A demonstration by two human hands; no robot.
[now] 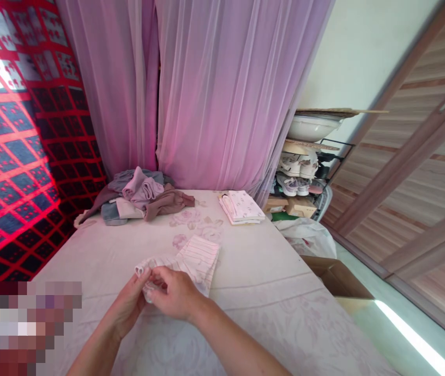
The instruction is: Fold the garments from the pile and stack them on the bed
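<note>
My left hand and my right hand pinch the sleeve end of a white garment with thin pink stripes, which lies partly on a pale pink floral bedsheet. Its cuff sticks out past my left fingers. Farther up the bed, a neat stack of folded pale garments rests beyond my right hand. A loose heap of grey, mauve and brown clothes lies at the far end, out of reach of both hands.
Sheer pink curtains hang behind the bed, beside a red and navy patterned wall hanging. To the right are a cardboard box, a white plastic bag, a shoe rack and wood-look sliding doors.
</note>
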